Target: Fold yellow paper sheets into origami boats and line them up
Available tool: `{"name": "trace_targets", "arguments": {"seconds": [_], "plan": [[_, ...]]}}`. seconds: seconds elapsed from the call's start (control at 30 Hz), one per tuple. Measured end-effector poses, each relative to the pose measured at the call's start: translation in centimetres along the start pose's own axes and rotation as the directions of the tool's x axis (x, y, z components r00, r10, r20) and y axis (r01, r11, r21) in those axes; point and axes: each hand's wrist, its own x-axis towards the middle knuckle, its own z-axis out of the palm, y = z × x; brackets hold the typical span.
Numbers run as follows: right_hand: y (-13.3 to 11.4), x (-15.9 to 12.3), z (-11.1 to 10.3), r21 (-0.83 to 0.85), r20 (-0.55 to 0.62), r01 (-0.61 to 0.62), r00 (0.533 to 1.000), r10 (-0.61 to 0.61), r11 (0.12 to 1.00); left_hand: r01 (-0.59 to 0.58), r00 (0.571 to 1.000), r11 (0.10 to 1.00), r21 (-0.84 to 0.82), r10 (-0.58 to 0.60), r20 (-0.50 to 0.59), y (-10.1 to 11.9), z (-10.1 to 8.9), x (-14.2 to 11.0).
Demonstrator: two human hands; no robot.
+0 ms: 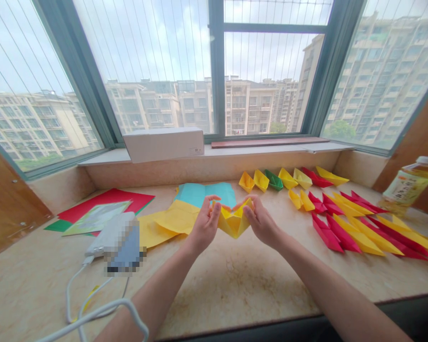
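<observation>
Between my two hands is a yellow folded paper boat (234, 225), lifted a little over the stone ledge. My left hand (209, 221) grips its left end, thumb in front and fingers behind. The right end is pinched the same way by my right hand (262, 218). The paper dips in the middle and rises towards both ends. Loose yellow paper sheets (164, 223) lie just left of my left hand, and a light blue sheet (205, 192) is behind it. Finished paper boats (287, 178) in yellow, green and red stand in a row beyond my right hand.
Several red and yellow folded boats (364, 232) cover the right side, near a drink bottle (410, 183). To the left lie red paper (103, 202), a white power bank (110, 232) and a white cable (103, 308). A white box (164, 145) sits on the sill.
</observation>
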Motion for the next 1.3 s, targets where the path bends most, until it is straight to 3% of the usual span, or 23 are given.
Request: {"name": "trace_targets", "arguments": {"seconds": [0.13, 0.3, 0.5, 0.97, 1.07, 1.23, 1.3], "plan": [[0.0, 0.1, 0.0, 0.041, -0.049, 0.062, 0.997, -0.06, 0.997, -0.038, 0.999, 0.996, -0.077, 0.039, 0.012, 0.3, 0.0, -0.1], [-0.2, 0.2, 0.1, 0.071, -0.136, 0.12, 0.985, -0.11, 0.99, -0.041, 0.989, 0.976, -0.215, 0.07, 0.13, 0.5, 0.2, -0.6], [-0.5, 0.2, 0.1, 0.1, -0.176, 0.125, 0.979, -0.106, 0.987, 0.004, 0.984, 0.978, -0.207, 0.033, 0.177, 0.0, 0.3, -0.8], [-1.5, 0.4, 0.2, 0.162, -0.271, 0.045, 0.963, 0.001, 0.986, -0.012, 0.989, 0.989, -0.145, 0.033, 0.142, 0.3, 0.4, -1.0], [-1.4, 0.7, -0.2, 0.182, -0.259, 0.042, 0.966, 0.007, 0.982, 0.034, 0.982, 0.989, -0.144, -0.006, 0.19, 0.9, -0.1, -1.1], [-1.3, 0.9, -1.2, 0.2, -0.16, 0.065, 0.987, -0.033, 0.978, 0.184, 0.969, 0.91, -0.371, -0.105, 0.224, 1.8, -0.9, -0.5], [-1.3, 0.8, -1.3, 0.198, -0.11, 0.067, 0.993, -0.046, 0.978, 0.266, 0.957, 0.885, -0.383, -0.194, 0.216, 1.9, -1.2, -0.2]]}}
